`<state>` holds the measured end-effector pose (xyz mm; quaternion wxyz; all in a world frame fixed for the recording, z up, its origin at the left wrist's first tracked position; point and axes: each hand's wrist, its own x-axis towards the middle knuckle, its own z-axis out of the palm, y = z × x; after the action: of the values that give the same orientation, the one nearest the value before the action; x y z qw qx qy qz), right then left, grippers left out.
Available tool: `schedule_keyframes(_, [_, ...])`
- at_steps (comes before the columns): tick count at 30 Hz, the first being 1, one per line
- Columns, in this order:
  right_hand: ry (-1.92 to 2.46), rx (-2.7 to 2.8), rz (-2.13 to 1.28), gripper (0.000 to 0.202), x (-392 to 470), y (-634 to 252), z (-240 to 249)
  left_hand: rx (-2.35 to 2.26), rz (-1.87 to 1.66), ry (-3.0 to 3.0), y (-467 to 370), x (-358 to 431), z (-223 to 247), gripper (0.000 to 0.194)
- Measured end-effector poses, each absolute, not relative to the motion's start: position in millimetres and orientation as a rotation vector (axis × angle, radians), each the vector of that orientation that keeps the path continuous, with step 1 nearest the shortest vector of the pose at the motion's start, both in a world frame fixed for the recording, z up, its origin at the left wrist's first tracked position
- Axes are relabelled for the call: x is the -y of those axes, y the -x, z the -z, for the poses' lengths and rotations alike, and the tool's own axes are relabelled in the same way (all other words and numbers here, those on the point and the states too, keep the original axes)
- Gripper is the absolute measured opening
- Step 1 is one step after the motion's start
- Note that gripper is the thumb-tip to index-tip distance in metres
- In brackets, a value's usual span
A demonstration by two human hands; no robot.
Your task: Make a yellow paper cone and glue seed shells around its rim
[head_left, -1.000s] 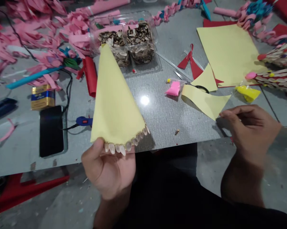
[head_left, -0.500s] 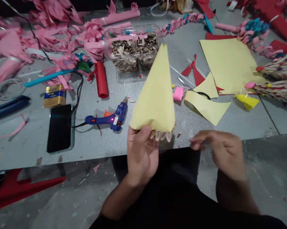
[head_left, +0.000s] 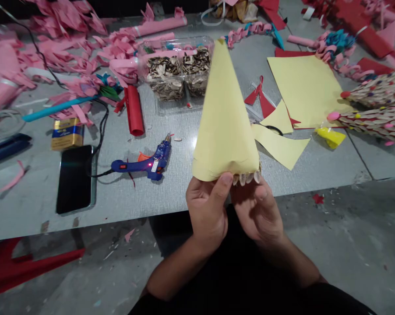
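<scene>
A pale yellow paper cone [head_left: 224, 118] stands point-up in front of me, above the table's front edge. Along the right part of its bottom rim runs a row of pale, flat seed-shaped pieces [head_left: 249, 178]. My left hand [head_left: 208, 210] grips the lower rim, thumb in front and fingers underneath. At the rim's right end, just below those pieces, my right hand [head_left: 259, 212] is cupped against the cone, its thumb bent and its fingertips partly hidden. To the left, a blue glue gun [head_left: 154, 162] lies on its side with a red light lit.
A clear plastic box [head_left: 181, 81] of flat seed-like pieces stands behind the cone. Left lie a phone [head_left: 75, 179], a yellow-and-blue box [head_left: 67, 133] and a red roll [head_left: 135, 111]. Right are yellow sheets [head_left: 305, 89], paper offcuts [head_left: 283, 142] and decorated cones [head_left: 378, 120]. Pink paper [head_left: 66, 19] fills the back.
My right hand has come in from the right to the cone's rim. The cone, in my left hand, has shifted right and looks nearer. My view has moved slightly.
</scene>
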<state>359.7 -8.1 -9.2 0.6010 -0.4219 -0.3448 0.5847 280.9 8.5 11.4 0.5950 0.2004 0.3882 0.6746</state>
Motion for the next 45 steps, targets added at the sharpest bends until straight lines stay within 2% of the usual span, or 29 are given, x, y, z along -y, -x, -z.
schedule_keyframes(3, [1.012, 0.779, -1.358, 0.058, 2.7, -354.9, 7.0, -0.894, -1.532, -0.459, -282.7, -6.0, -9.1, 0.032])
schedule_keyframes(10, [1.056, 0.699, -1.369, 0.045, -8.9, -362.1, 3.0, -0.787, -1.514, -0.457, -275.5, -3.2, -7.0, 0.031])
schedule_keyframes(17, [1.057, 0.690, -1.396, 0.047, -9.5, -367.6, -4.3, -0.877, -1.532, -0.420, -273.2, -7.7, -6.6, 0.026])
schedule_keyframes(23, [0.886, 0.538, -1.453, 0.051, -2.4, -365.1, -8.9, -0.939, -1.649, -0.527, -274.3, -8.9, 5.0, 0.018])
schedule_keyframes(28, [0.773, 0.351, -1.510, 0.040, 1.2, -359.6, -9.3, -0.921, -1.683, -0.686, -268.8, -5.5, 16.1, 0.015])
schedule_keyframes(35, [0.829, 0.379, -1.550, 0.019, -6.5, -362.2, -15.9, -0.886, -1.643, -0.826, -262.2, -2.2, 19.3, 0.016])
schedule_keyframes(39, [0.883, 0.346, -1.505, 0.016, -12.4, -370.2, -20.6, -0.860, -1.472, -1.148, -244.1, -5.1, 8.7, 0.016])
schedule_keyframes(45, [0.978, 0.343, -1.458, 0.030, -18.3, -390.0, -19.3, -0.823, -1.115, -1.889, -163.5, -0.3, -23.6, 0.024])
